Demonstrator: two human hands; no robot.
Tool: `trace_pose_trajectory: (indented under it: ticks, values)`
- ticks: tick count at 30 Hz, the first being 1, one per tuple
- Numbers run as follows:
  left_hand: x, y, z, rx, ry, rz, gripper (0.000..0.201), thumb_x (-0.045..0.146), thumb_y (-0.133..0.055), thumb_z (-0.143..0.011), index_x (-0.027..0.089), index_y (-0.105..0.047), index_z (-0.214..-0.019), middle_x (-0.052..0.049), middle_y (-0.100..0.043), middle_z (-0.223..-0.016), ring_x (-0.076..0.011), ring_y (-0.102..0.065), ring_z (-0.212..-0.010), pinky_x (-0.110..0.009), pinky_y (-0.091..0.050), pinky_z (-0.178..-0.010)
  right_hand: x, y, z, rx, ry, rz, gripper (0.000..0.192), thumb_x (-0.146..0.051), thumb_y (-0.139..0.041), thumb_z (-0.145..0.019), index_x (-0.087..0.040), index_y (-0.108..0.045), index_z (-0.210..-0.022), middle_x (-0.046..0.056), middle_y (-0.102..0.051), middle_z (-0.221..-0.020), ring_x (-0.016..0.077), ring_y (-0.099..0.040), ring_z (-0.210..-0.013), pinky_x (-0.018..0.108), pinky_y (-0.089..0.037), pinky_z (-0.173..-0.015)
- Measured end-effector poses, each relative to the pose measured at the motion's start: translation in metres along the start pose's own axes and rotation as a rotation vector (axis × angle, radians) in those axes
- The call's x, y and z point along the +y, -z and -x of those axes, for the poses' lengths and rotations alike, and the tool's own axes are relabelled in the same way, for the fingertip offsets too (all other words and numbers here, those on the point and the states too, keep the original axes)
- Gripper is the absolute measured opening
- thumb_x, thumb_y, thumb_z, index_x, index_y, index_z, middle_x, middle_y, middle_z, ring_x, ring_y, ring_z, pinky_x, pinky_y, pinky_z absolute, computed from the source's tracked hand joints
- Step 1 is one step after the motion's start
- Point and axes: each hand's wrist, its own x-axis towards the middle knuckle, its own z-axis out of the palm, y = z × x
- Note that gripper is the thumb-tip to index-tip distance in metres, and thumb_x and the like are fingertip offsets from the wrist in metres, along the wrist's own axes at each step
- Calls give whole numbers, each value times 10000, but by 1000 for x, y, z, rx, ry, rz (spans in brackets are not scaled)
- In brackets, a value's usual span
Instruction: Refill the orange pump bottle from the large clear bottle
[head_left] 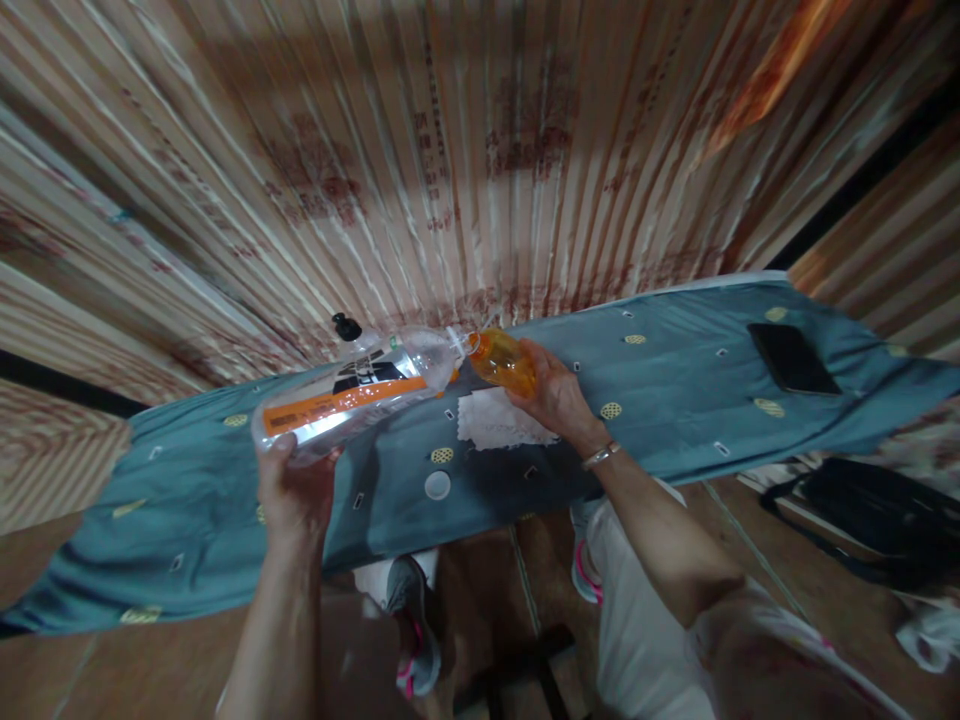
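Two bottles meet mouth to mouth: left hand (294, 492) grips the clear bottle (356, 393), right hand (556, 397) the orange bottle (502, 361); misalignment could wet the ironing board (675, 400).

Your left hand (294, 492) tilts a clear bottle (352, 393) mouth-to-mouth against the orange bottle (503, 362) in your right hand (557, 397), above the blue surface (675, 400); a white cap (437, 485) lies there.

A cloth (499, 420) and a cap (437, 485) lie mid ironing board (675, 400). A phone (793, 358) lies near its right end. A bag (870, 515) sits on the floor below.
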Motion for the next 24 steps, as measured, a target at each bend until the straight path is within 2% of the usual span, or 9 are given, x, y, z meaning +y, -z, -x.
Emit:
trace_pose_trajectory:
  ticks: [2, 4, 9, 14, 19, 24]
  values:
    - [-1, 2, 0, -26, -13, -28, 487, 632, -1079, -742, 353, -882, -1089, -86, -953, -1262, -394, -889, -1183, -401, -649, -695, 0, 0, 0, 0, 5, 2, 867, -286, -955, -1016, -169, -611, -1804, 282, -871, -1654, 481, -886, -1515, 753, -768, -1327]
    - [-2, 3, -1, -32, -14, -33, 454, 616, -1069, -764, 345, -875, -1072, -83, -955, -1265, -370, -888, -1148, -385, -638, -686, 0, 0, 0, 3, 4, 2, 865, -266, -954, -1015, -177, -611, -1804, 283, -873, -1650, 484, -889, -1510, 758, -775, -1315]
    - [1, -2, -1, 24, -18, 56, 588, 561, -1098, -654, 298, -901, -1141, -87, -953, -1273, -270, -835, -936, -297, -597, -636, 0, -1, 1, 14, 9, 5, 871, -255, -956, -1032, -211, -592, -1821, 263, -878, -1646, 477, -893, -1503, 766, -786, -1297]
    - [4, -7, 2, 17, 9, 43, 522, 532, -1098, -675, 374, -908, -1135, -60, -948, -1296, -301, -852, -1010, -316, -643, -659, 1, -3, 1, 38, 30, 9, 842, -294, -937, -1073, -225, -580, -1833, 255, -883, -1633, 465, -908, -1484, 748, -796, -1282]
    - [-1, -2, -1, 3, -17, 18, 567, 585, -1060, -712, 343, -907, -1202, -84, -944, -1319, -301, -858, -1015, -314, -633, -651, 1, -4, 2, 53, 44, 17, 875, -302, -929, -1078, -241, -549, -1865, 247, -881, -1640, 472, -899, -1508, 758, -804, -1266]
    - [-4, 2, -3, -37, -55, -5, 621, 613, -1048, -756, 319, -898, -1282, -121, -942, -1323, -347, -875, -1098, -345, -635, -679, 3, -4, 2, 37, 46, 27, 867, -289, -930, -1052, -195, -566, -1833, 269, -882, -1631, 477, -907, -1481, 739, -805, -1265]
